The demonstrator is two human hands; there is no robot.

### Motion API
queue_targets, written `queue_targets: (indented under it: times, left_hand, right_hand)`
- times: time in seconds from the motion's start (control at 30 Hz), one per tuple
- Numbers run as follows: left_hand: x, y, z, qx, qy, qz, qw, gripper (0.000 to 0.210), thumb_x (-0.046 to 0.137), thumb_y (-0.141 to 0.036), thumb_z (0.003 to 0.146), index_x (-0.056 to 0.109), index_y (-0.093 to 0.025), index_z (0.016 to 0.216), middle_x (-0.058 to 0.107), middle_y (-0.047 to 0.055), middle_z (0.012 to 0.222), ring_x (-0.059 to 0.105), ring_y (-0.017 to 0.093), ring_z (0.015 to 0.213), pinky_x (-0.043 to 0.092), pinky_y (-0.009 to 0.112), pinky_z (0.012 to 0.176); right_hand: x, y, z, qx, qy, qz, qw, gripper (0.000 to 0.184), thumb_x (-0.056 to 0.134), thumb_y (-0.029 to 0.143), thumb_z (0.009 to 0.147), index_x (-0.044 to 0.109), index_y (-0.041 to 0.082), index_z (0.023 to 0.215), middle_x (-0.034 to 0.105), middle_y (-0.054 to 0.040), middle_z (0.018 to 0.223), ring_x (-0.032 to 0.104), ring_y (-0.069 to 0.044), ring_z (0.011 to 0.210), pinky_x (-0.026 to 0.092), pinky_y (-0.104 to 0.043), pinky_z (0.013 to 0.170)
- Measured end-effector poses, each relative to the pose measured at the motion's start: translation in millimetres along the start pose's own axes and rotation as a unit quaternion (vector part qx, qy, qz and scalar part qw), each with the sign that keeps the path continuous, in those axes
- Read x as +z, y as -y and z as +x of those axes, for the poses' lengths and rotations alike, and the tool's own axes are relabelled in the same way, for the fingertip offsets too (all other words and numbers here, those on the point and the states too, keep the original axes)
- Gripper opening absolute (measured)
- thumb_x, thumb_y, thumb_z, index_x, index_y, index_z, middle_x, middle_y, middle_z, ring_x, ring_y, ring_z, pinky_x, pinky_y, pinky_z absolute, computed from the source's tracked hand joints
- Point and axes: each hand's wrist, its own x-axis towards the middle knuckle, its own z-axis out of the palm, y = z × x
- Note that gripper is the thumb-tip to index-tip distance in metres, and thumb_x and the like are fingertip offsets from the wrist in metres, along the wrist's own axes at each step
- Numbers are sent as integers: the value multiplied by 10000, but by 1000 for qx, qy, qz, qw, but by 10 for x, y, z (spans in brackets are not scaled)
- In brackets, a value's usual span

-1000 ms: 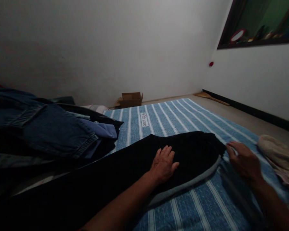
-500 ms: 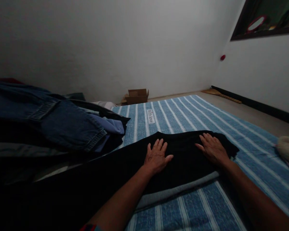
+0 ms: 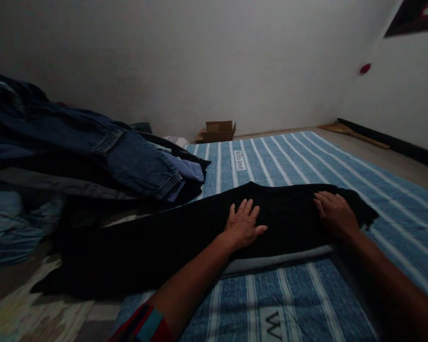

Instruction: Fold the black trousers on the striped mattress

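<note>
A long pair of black trousers [image 3: 157,242], apparently folded lengthwise, lies across a blue and white striped sheet [image 3: 288,164]. Light grey cloth shows along the near edge. My left hand [image 3: 243,225] rests flat on the middle of the trousers, fingers spread and holding nothing. Near their right end, my right hand [image 3: 337,213] presses on the fabric with fingers bent and drawn together beside the thumb, seemingly gripping the cloth. The dark fabric hides its folds.
To the left is a heap of clothes with denim garment [image 3: 135,164] on top; light blue jeans [image 3: 17,228] lie nearer. A cardboard box [image 3: 219,130] stands by the far wall. A wooden-looking long object [image 3: 356,135] lies at the right wall's foot.
The view has shifted left and down, showing the trousers' left end. My right hand's fingers, spread flat before, have drawn together. My left hand stays flat on the trousers.
</note>
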Motion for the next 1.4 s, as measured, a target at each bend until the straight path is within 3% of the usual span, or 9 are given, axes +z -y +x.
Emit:
queue_targets:
  times: [0.1, 0.23, 0.43, 0.63, 0.73, 0.9, 1.17, 1.4]
  left_hand:
    - [-44, 38, -256, 11, -10, -7, 1000, 574, 440, -491, 904, 410, -144, 1361, 284, 160, 1507, 170, 294, 1412, 158, 575, 1106]
    - [-46, 219, -630, 23, -46, -39, 998, 431, 494, -370, 896, 496, -157, 1271, 400, 148, 1448, 309, 264, 1365, 254, 520, 1097]
    - [-9, 499, -1135, 20, -184, -121, 975, 277, 421, -235, 904, 608, -137, 1083, 599, 137, 1247, 540, 210, 1181, 444, 393, 1002]
    - [-71, 513, -1471, 33, -196, -148, 969, 156, 532, -210, 836, 629, -159, 947, 645, 118, 1156, 582, 208, 1104, 473, 377, 962]
    - [-64, 505, -1564, 36, -152, -134, 979, 149, 598, -198, 780, 623, -177, 925, 619, 112, 1211, 542, 234, 1161, 435, 419, 999]
    - [-23, 533, -1621, 26, -109, -130, 985, 245, 631, -158, 734, 601, -181, 976, 570, 113, 1285, 483, 241, 1225, 382, 433, 1040]
    - [-52, 609, -1639, 35, -104, -161, 981, 232, 574, -84, 738, 586, -166, 955, 572, 119, 1273, 492, 219, 1211, 411, 402, 1013]
    - [19, 607, -1651, 70, -135, -84, 985, 345, 491, 8, 691, 550, -162, 985, 579, 131, 1245, 498, 216, 1209, 405, 425, 1032]
  right_hand:
    - [-139, 195, -76, -5, -56, 74, 996, 407, 272, 346, 949, 619, 176, 820, 651, -109, 865, 596, -222, 811, 453, -358, 786]
    - [-310, 426, -215, 2, -80, 153, 985, 378, 326, 388, 947, 567, 201, 723, 571, -39, 665, 542, -170, 611, 406, -292, 600]
    - [-548, 848, -389, -68, -82, 221, 969, 320, 420, 353, 942, 559, 198, 699, 523, -4, 595, 497, -136, 542, 360, -268, 542]
    - [-683, 1470, -500, -228, -57, 283, 930, 166, 516, 241, 913, 577, 186, 769, 614, -34, 721, 557, -140, 661, 420, -268, 616]
    - [-686, 1699, -569, -287, -22, 300, 909, 126, 493, 187, 911, 598, 176, 843, 628, -55, 794, 565, -161, 739, 445, -290, 659]
    - [-555, 1834, -681, -319, 8, 278, 906, 160, 447, 125, 908, 601, 163, 887, 623, -82, 894, 551, -199, 860, 457, -324, 730]
    - [-439, 1847, -707, -323, 2, 251, 912, 175, 451, 91, 897, 615, 148, 888, 609, -86, 905, 525, -205, 881, 446, -328, 756]
    - [-442, 1864, -724, -319, 1, 248, 915, 186, 443, 89, 890, 620, 144, 886, 608, -93, 912, 522, -213, 906, 438, -322, 742]
